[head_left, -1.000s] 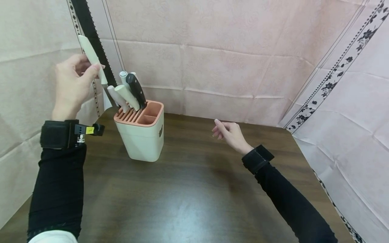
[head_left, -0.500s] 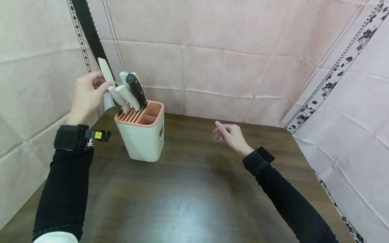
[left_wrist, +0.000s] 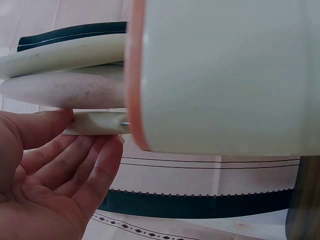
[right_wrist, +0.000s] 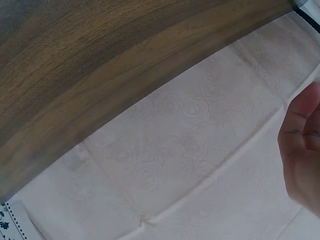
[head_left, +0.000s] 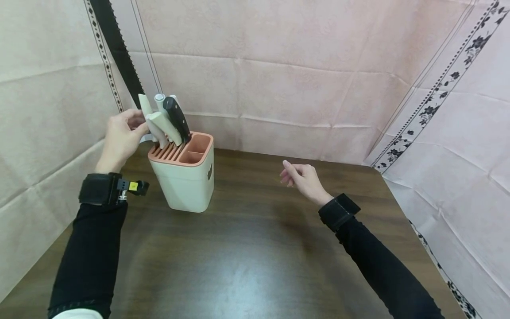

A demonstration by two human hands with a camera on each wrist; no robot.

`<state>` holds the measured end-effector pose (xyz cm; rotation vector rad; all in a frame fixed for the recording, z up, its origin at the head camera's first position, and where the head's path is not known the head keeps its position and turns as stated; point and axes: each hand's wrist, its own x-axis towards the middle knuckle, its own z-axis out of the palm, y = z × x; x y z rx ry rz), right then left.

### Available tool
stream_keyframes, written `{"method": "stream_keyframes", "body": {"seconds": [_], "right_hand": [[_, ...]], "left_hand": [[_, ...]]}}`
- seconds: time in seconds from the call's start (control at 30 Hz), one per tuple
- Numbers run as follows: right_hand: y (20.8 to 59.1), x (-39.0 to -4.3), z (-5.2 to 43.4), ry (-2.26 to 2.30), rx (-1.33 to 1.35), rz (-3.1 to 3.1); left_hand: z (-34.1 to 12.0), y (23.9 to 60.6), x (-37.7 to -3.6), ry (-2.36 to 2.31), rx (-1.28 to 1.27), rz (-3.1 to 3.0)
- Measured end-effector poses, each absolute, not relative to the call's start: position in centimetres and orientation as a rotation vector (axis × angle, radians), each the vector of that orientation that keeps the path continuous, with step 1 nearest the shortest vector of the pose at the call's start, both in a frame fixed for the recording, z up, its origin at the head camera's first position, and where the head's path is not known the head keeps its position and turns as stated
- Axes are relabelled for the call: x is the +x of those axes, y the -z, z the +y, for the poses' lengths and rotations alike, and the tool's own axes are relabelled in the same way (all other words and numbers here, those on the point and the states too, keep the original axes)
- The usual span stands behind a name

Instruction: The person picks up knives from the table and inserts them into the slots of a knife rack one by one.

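A cream knife block [head_left: 187,181] with a salmon slotted top stands at the back left of the dark wooden table [head_left: 255,257]. My left hand [head_left: 126,133] pinches a cream-handled knife [head_left: 144,105] at the block's left edge, its blade down in a slot. In the left wrist view the thumb and fingers [left_wrist: 95,160] close on that handle [left_wrist: 97,122] right beside the block [left_wrist: 220,75]. A black-handled knife [head_left: 177,118] and other cream handles [head_left: 164,126] lean out of the slots. My right hand [head_left: 296,175] hovers over the table with loosely curled fingers, holding nothing.
Pink patterned cloth [head_left: 279,79] hangs behind and on both sides of the table, with a dark serrated band [head_left: 115,44] behind the block. The right wrist view shows the table edge [right_wrist: 100,75] against that cloth. The block's open square compartments [head_left: 197,148] face right.
My left hand has come down and to the right, lowering the cream-handled knife from above the block into a slot. The right hand has hardly moved.
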<state>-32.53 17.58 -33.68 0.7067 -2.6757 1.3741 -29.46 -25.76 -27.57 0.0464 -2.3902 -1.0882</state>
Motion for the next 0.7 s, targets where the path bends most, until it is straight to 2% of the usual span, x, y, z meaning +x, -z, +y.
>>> {"method": "stream_keyframes", "body": {"seconds": [0.17,0.4,0.7], "right_hand": [[33.6,-32.4,17.5,-1.364,0.712,-2.678],[36.6,-34.6,18.5,-1.401,0.676,-2.670],[37.7,-33.9,19.6,-1.437,0.643,-2.619]], "left_hand": [[-25.7,28.2,-29.5,1.100,0.055,-2.393],[-25.9,28.7,-29.4,1.119,0.031,-2.379],[-25.7,29.5,-27.7,1.027,-0.013,-2.406]]}}
